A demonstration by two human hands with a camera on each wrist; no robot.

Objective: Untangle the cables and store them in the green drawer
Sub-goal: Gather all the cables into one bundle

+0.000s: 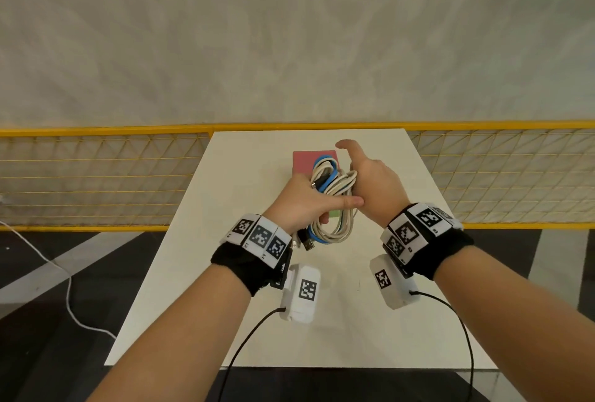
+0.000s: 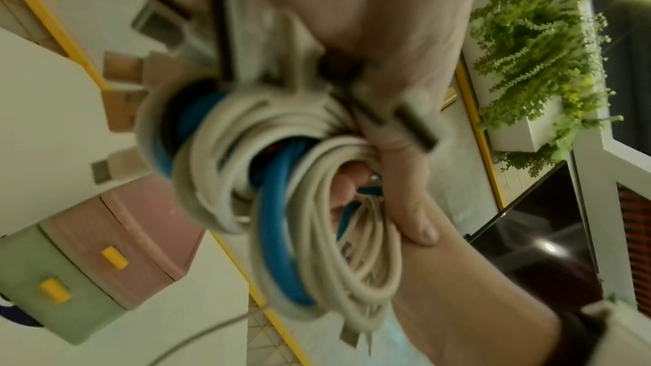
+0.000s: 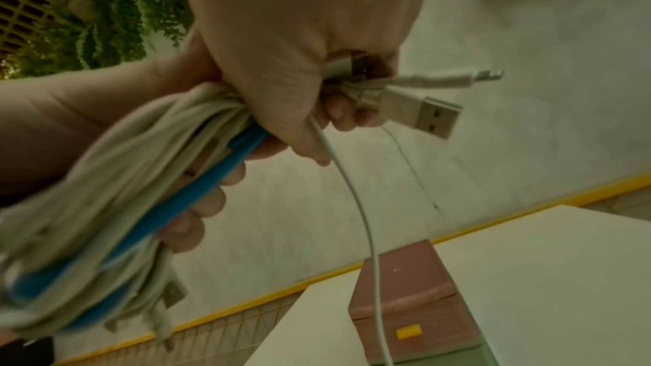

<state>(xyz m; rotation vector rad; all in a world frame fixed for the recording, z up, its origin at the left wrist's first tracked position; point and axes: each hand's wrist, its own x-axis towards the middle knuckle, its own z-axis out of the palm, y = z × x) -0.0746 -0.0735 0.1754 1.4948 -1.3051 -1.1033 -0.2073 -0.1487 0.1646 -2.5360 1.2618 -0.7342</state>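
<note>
Both hands hold the cable bundle above the tabletop, left hand wrapped round its middle, right hand gripping plug ends, long axis running near-to-far directly over the shut green drawer.

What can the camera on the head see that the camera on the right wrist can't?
Only the head view shows both wrists with their black-and-white marker bands, the white camera boxes under them, the whole white table and the white cord on the floor.

Only the right wrist view shows the plug ends up close: a flat USB plug sticking out of the right hand, the pink drawer's yellow handle, and green plants.

Both show the bundle of white and blue cables held by the left hand and right hand, the pink drawer box and the yellow fence.
</note>
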